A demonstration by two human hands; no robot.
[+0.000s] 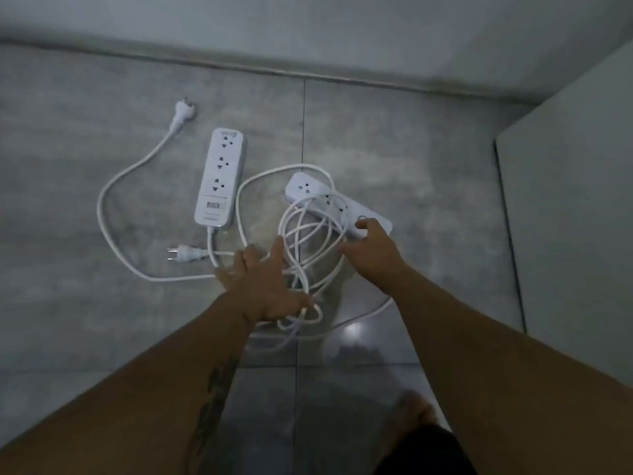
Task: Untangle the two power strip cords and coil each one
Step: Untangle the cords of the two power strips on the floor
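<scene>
The left hand (263, 282), fingers spread and straight, presses on the tangled cord loops (308, 241) that lie over and just left of the tilted power strip (337, 204). The right hand (373, 248) touches this strip's near end; whether it grips, I cannot tell. It is better, I think, to lift the strip out through the loops slowly, without pulling. The second power strip (219, 176), also white, lies flat further left.

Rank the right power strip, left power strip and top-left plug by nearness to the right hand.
1. right power strip, at the right hand fingertips.
2. left power strip, across the cords.
3. top-left plug, farthest, near the wall.
</scene>
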